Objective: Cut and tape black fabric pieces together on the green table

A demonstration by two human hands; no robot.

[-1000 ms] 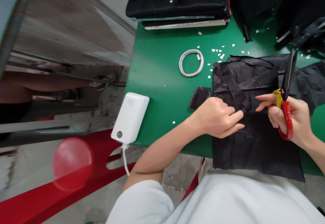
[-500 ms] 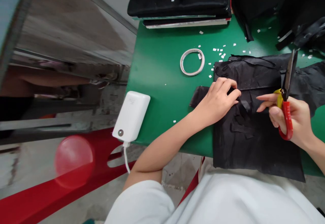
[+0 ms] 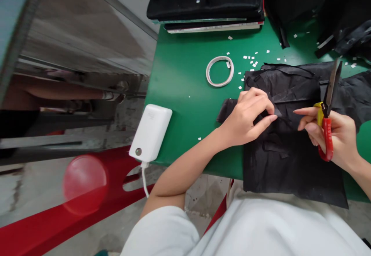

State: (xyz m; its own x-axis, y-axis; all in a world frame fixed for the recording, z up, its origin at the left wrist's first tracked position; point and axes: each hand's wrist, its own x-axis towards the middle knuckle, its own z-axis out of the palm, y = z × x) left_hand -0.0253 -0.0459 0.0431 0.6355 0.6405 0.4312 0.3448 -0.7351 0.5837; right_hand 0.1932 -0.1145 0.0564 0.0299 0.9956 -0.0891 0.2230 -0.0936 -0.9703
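My right hand (image 3: 330, 136) holds scissors (image 3: 327, 113) with red and yellow handles. Their dark blades point away from me, slightly parted, and the index finger sticks out to the left. Under both hands lies a crumpled black fabric piece (image 3: 295, 171) that overhangs the table's near edge. My left hand (image 3: 253, 115) is over its left part, thumb and forefinger pinched together at what looks like a thin black strip. The held part is mostly hidden by the fingers. Loose black strips (image 3: 275, 146) lie on the fabric just below.
On the green table (image 3: 179, 74) sit a white tape ring (image 3: 219, 84), several tiny white scraps (image 3: 252, 63) and a white power bank (image 3: 152, 132) with a cable. Stacked black items (image 3: 205, 6) stand at the back. A red chair (image 3: 87, 194) is at left; beyond it show a person's legs (image 3: 66, 89).
My left hand has lifted and turned slightly, its thumb now stretched out to the right. The scissors blades have parted a little, while the fabric stays in place.
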